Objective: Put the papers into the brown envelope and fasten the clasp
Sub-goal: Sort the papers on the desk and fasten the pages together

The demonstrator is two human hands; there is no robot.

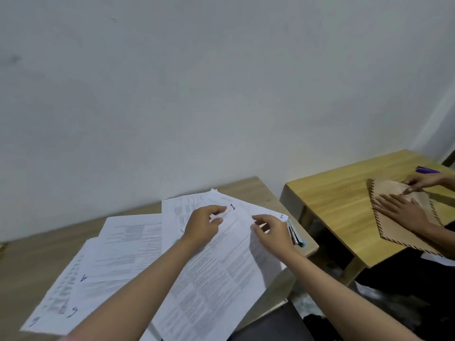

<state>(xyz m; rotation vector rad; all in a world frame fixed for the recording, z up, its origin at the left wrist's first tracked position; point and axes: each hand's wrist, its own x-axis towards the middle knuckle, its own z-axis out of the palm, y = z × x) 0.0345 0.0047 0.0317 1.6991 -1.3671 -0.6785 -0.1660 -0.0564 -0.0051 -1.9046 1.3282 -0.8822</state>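
Several printed white papers lie fanned across the grey-brown table, with handwritten numbers in their corners. My left hand rests on the sheet marked 1, thumb and forefinger pinching its top edge. My right hand pinches the upper right part of the sheet marked 2. A brown envelope with a striped border lies on a second, yellow wooden table to the right, under another person's two hands.
A small blue and grey object lies at the right edge of my table, just beyond my right hand. A purple pen sits at the back of the yellow table. A gap separates the two tables. A white wall stands behind.
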